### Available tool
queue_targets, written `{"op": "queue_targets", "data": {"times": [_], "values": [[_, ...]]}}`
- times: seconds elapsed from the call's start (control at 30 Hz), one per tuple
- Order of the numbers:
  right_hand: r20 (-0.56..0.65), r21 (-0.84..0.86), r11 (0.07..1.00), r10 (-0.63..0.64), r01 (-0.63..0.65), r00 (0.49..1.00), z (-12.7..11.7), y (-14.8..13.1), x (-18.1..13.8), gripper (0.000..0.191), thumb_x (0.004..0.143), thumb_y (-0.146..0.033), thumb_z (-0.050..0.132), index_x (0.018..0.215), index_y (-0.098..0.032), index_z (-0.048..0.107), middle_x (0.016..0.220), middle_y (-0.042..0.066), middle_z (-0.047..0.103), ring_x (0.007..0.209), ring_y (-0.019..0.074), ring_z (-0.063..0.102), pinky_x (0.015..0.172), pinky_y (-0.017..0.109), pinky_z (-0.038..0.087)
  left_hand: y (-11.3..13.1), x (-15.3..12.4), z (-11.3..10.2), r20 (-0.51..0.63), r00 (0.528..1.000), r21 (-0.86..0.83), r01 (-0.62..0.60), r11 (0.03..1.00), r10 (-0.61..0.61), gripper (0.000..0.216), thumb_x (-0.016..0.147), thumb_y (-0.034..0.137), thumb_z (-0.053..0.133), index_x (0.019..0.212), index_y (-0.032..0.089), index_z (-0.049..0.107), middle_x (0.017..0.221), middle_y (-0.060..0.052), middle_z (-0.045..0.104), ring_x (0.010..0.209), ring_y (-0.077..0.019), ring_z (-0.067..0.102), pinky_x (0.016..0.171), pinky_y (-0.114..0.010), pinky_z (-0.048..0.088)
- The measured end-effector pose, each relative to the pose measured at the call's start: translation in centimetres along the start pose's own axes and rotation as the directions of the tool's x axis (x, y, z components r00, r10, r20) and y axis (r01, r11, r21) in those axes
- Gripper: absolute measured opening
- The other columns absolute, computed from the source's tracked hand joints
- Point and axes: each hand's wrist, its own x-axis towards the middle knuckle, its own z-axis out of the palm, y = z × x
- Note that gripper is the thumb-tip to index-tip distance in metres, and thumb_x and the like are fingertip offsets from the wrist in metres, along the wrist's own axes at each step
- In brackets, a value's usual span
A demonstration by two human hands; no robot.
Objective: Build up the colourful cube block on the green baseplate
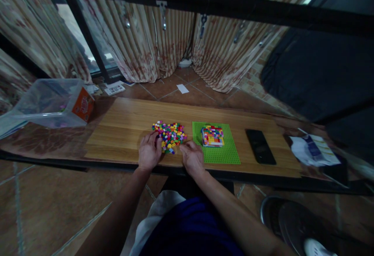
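A heap of small coloured bricks [170, 133] lies on the wooden table [122, 131]. My left hand [149, 151] rests at the heap's near left edge, fingers curled down onto the bricks. My right hand [191, 155] sits at the heap's near right edge, fingers bent and pressed together; whether they pinch a brick is hidden. To the right lies a green baseplate [226, 152] carrying a multicoloured block of stacked bricks [212, 135].
A black phone [260, 147] lies right of the baseplate. Papers [314, 150] sit at the table's right end. A clear plastic bin [46, 102] with an orange box [83, 106] stands at the far left. Curtains hang behind.
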Motion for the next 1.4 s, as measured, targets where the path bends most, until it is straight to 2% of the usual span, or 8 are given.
{"op": "queue_targets", "data": {"times": [0.23,0.4,0.67,0.8,0.93,1.03,1.13,1.4], "values": [[-0.016,0.020,1.000,0.014,-0.014,1.000,0.3,0.0,0.0,0.027,0.098,-0.024,0.046,0.095,-0.024,0.073,0.096,0.006,0.065,0.089,0.0190,0.058,0.085,0.032,0.042,0.0,0.1,-0.1,-0.007,1.000,-0.017,-0.008,1.000,0.008,0.039,0.095,0.040,0.040,0.118,0.018,0.062,0.123,-0.013,0.065,0.114,-0.0265,0.059,0.101,-0.045,0.046],[-0.093,0.211,0.976,0.075,-0.054,0.993,-0.2,-0.1,0.1,0.024,0.097,-0.025,0.049,0.106,-0.022,0.071,0.105,0.007,0.067,0.095,0.0200,0.060,0.089,0.034,0.046,0.1,0.1,-0.6,0.007,1.000,-0.058,-0.024,0.998,0.024,0.040,0.095,0.042,0.040,0.119,0.019,0.062,0.123,-0.012,0.066,0.115,-0.0252,0.060,0.102,-0.044,0.046],[-0.151,0.694,0.707,0.331,-0.139,0.931,-2.4,0.8,-0.3,0.013,0.086,-0.029,0.063,0.090,-0.023,0.073,0.092,0.005,0.065,0.088,0.0188,0.062,0.080,0.033,0.053,-0.1,0.2,-1.4,-0.086,0.996,-0.149,-0.051,0.987,0.038,0.037,0.095,0.039,0.043,0.112,0.017,0.067,0.116,-0.012,0.070,0.117,-0.0241,0.060,0.105,-0.042,0.044],[-0.131,0.780,0.609,0.382,-0.143,0.915,-3.3,0.6,-0.9,0.011,0.082,-0.027,0.065,0.088,-0.024,0.074,0.093,0.004,0.063,0.088,0.0182,0.063,0.078,0.032,0.054,2.5,-0.2,-2.0,-0.114,0.993,-0.210,-0.030,0.977,0.007,0.034,0.093,0.039,0.047,0.110,0.019,0.069,0.116,-0.011,0.070,0.114,-0.0238,0.062,0.103,-0.041,0.045],[-0.137,0.776,0.620,0.344,-0.115,0.929,-4.6,-0.2,-1.5,0.013,0.084,-0.024,0.064,0.092,-0.025,0.074,0.095,0.004,0.064,0.091,0.0181,0.063,0.080,0.031,0.053,7.1,-1.4,-1.4,0.106,0.989,-0.493,0.146,0.858,-0.107,0.034,0.089,0.044,0.056,0.109,0.020,0.070,0.108,-0.008,0.072,0.100,-0.0212,0.066,0.091,-0.035,0.052],[-0.155,0.730,0.679,0.277,-0.079,0.948,-5.6,-0.5,-2.0,0.014,0.086,-0.021,0.062,0.093,-0.026,0.074,0.095,0.004,0.065,0.095,0.0186,0.063,0.083,0.032,0.053,9.8,-2.1,-0.6,0.332,0.932,-0.648,0.337,0.683,-0.145,0.031,0.083,0.046,0.063,0.095,0.019,0.073,0.087,-0.005,0.073,0.079,-0.0180,0.067,0.076,-0.030,0.054],[-0.170,0.688,0.723,0.237,-0.057,0.957,-6.3,-0.3,-2.7,0.015,0.087,-0.018,0.061,0.093,-0.025,0.073,0.096,0.005,0.067,0.096,0.0189,0.064,0.085,0.032,0.052,11.1,-2.2,-0.3,0.435,0.889,-0.687,0.430,0.585,-0.143,0.027,0.078,0.044,0.067,0.085,0.017,0.071,0.078,-0.003,0.071,0.071,-0.0159,0.064,0.070,-0.028,0.053],[-0.006,0.636,0.757,0.202,-0.152,0.979,-7.9,1.8,-4.1,0.014,0.089,-0.020,0.061,0.095,-0.025,0.073,0.092,0.002,0.072,0.086,0.0170,0.067,0.079,0.030,0.050,12.3,-2.5,-0.5,0.481,0.876,-0.620,0.368,0.693,-0.034,0.019,0.082,0.036,0.061,0.084,0.018,0.070,0.075,-0.001,0.069,0.070,-0.0144,0.063,0.068,-0.025,0.051]]}}
